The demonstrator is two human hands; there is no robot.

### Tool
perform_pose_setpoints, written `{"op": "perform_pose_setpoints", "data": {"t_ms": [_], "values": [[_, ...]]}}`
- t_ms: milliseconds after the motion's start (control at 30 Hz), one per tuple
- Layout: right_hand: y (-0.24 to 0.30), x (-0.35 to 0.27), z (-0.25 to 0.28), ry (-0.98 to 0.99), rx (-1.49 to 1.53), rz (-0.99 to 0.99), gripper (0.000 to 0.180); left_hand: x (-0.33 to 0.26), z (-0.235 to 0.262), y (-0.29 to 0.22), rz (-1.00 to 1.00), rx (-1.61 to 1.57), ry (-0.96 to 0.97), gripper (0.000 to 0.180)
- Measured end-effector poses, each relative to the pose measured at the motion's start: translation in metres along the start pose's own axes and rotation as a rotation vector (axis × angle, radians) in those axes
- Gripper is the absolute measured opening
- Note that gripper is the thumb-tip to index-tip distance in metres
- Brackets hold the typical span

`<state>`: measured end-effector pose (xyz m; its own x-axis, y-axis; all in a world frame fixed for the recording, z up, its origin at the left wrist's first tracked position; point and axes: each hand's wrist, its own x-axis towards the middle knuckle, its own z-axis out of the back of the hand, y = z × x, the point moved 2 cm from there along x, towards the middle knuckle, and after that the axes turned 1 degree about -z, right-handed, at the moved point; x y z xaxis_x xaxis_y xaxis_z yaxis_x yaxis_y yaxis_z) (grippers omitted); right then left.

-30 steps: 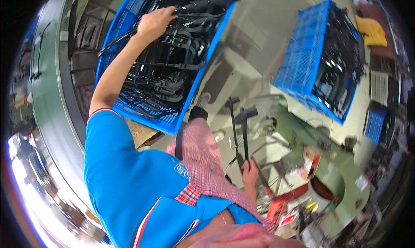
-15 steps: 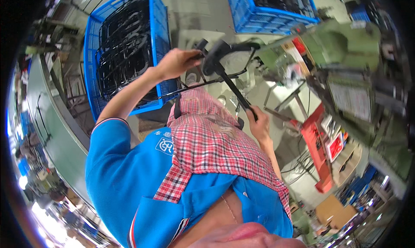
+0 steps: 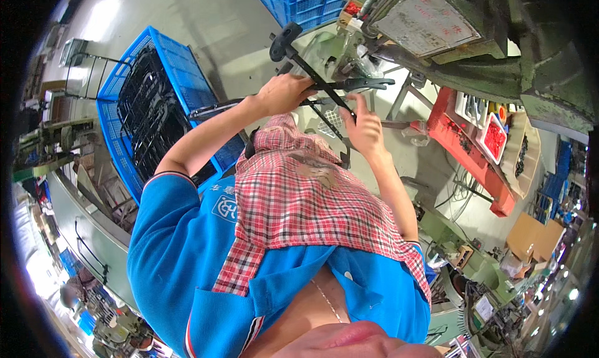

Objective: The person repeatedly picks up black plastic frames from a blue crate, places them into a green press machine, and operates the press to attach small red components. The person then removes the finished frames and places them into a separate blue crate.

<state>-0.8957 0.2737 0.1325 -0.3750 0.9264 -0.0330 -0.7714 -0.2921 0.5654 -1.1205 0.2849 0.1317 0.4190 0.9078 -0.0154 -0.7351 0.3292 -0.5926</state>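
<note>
My left hand is closed round a black tubular metal frame, which it holds up in front of the apron. A dark curved, grip-like piece sticks out to the right of that hand; whether it belongs to the frame I cannot tell. In my right hand is the handle end of a black mallet. The mallet's head points up and left, beyond my left hand, and its handle crosses in front of the frame. My left fingertips are partly hidden behind the parts.
A blue crate full of black frames stands at the left, and another blue crate is at the far side. Green machinery fills the right. Below it, a red bench carries a tray of red parts.
My view has turned, so the crates sit further left and the bench higher. The mallet head has swung up and left, away from the frame. My right hand has risen toward my left.
</note>
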Motion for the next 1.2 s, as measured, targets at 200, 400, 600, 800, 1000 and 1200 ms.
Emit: {"op": "perform_pose_setpoints", "data": {"t_ms": [200, 400, 600, 800, 1000, 1200], "values": [[-0.013, 0.034, 0.029, 0.009, -0.069, -0.045, 0.070, 0.058, 0.011, 0.011, -0.114, 0.069, 0.035, 0.025], [-0.026, 0.059, 0.036, -0.063, -0.128, -0.044, 0.052, 0.098, 0.023, 0.013, -0.156, 0.054, 0.060, 0.025], [-0.036, 0.060, 0.028, -0.045, -0.061, -0.050, 0.052, 0.106, 0.022, 0.017, -0.098, 0.063, 0.167, 0.024], [-0.034, 0.059, 0.021, 0.027, -0.056, -0.098, 0.051, 0.105, 0.009, 0.019, -0.159, 0.031, 0.170, 0.022], [-0.028, 0.027, -0.006, 0.019, -0.054, -0.082, 0.065, 0.069, -0.018, 0.028, -0.175, 0.083, 0.263, 0.026], [-0.016, 0.037, 0.027, 0.055, -0.095, -0.162, 0.066, 0.093, 0.005, 0.018, -0.176, -0.028, 0.174, 0.026]]}}
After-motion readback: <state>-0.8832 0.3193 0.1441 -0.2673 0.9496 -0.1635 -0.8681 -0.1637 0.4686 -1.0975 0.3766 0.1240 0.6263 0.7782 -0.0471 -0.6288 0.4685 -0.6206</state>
